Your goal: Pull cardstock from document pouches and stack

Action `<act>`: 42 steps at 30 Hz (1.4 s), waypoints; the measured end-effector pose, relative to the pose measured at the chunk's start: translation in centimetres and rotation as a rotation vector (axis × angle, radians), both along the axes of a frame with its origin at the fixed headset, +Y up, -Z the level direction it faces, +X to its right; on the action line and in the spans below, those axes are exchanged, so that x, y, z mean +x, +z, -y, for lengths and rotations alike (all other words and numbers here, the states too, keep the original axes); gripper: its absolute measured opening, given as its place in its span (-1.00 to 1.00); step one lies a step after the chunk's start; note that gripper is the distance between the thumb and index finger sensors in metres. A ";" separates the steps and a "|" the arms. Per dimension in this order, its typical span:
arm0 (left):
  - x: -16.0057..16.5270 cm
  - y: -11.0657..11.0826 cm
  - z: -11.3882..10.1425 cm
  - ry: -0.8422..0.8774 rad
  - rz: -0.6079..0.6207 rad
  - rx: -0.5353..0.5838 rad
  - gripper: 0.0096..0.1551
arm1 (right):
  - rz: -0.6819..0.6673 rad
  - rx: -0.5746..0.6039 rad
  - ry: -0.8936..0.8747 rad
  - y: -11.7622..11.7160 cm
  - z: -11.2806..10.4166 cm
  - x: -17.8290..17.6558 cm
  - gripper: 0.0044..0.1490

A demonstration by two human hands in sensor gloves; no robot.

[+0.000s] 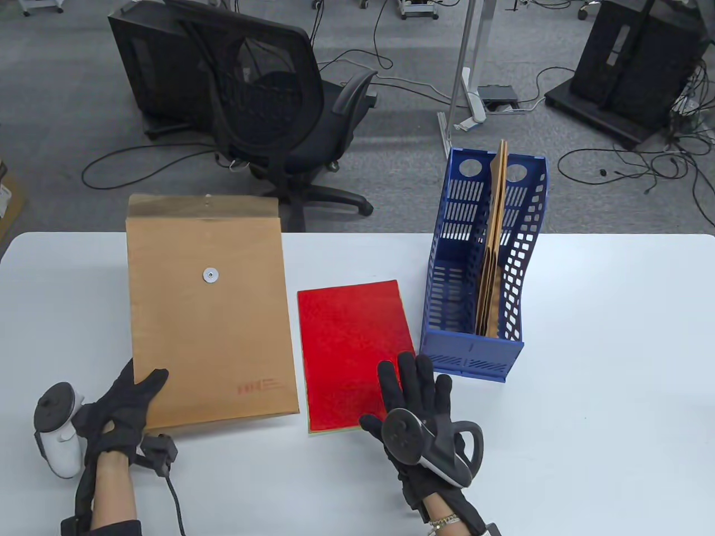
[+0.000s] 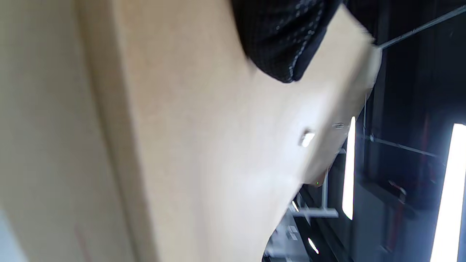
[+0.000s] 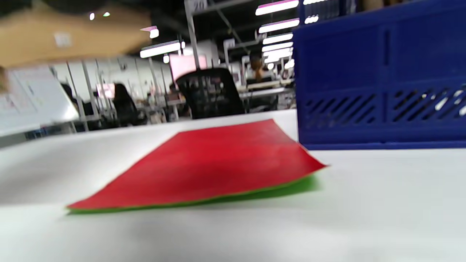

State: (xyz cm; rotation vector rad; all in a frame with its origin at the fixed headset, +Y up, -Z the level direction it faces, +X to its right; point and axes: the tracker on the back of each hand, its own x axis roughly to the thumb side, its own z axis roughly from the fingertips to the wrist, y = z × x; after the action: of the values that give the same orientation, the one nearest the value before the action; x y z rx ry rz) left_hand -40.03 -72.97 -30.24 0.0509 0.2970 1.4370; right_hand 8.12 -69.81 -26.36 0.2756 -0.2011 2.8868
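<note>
A brown document pouch [image 1: 209, 312] lies on the white table [image 1: 614, 363], its flap open at the far end. My left hand [image 1: 125, 405] grips its near left corner, thumb on top; the pouch fills the left wrist view [image 2: 204, 153]. A red cardstock sheet [image 1: 352, 346] lies right of the pouch on top of a green sheet [image 3: 284, 187] whose edge shows beneath it. My right hand [image 1: 416, 396] hovers flat over the red sheet's near right corner, fingers spread, holding nothing. The red sheet also shows in the right wrist view [image 3: 214, 163].
A blue file holder [image 1: 480, 279] stands right of the red sheet with more brown pouches [image 1: 494, 245] upright in it; it also shows in the right wrist view [image 3: 378, 80]. A black office chair [image 1: 273, 106] stands beyond the table's far edge.
</note>
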 end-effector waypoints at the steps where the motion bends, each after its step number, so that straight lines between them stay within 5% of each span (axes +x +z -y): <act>1: -0.3 -0.1 -0.2 -0.042 -0.018 -0.022 -0.20 | 0.008 -0.005 -0.016 -0.1 0.0 0.2 0.06; 4: -1.7 -0.6 -0.3 -0.153 -0.024 -0.103 -0.19 | 0.024 -0.004 -0.039 -0.1 -0.3 0.8 0.06; 9: -4.2 -1.6 2.5 -0.059 -0.035 -0.284 -0.15 | 0.030 0.000 -0.001 -0.1 0.0 0.9 0.05; 16: -5.5 -2.2 4.8 -0.172 -0.072 -0.471 -0.05 | 0.033 -0.024 -0.013 -0.3 0.3 1.1 0.05; 21: -4.4 -2.4 3.9 -0.460 -0.146 -0.578 -0.06 | 0.034 -0.048 -0.021 -0.5 0.5 1.3 0.04; 25: -2.5 -2.3 2.9 -0.638 -0.209 -0.546 -0.08 | 0.029 -0.071 -0.031 -0.6 0.7 1.3 0.04; 30: -0.5 -2.1 2.3 -0.920 -0.158 -0.587 -0.02 | 0.025 -0.077 -0.040 -0.6 0.7 1.4 0.04; 32: 0.5 -1.9 1.9 -1.000 -0.111 -0.558 0.02 | 0.025 -0.076 -0.045 -0.7 0.8 1.4 0.04; 39: 7.3 0.3 -2.0 -0.892 0.121 -0.037 -0.05 | 0.034 -0.059 -0.083 -0.8 0.8 1.5 0.05; 42: 10.1 1.5 -2.8 -0.867 0.224 0.052 -0.07 | 0.044 -0.046 -0.125 -0.9 0.4 1.9 0.05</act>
State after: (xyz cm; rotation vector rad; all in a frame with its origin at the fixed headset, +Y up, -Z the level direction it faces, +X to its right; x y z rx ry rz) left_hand -29.95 -70.17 -28.73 0.0509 0.0316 0.5796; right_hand 10.00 -70.23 -27.24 0.1844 -0.1542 2.7712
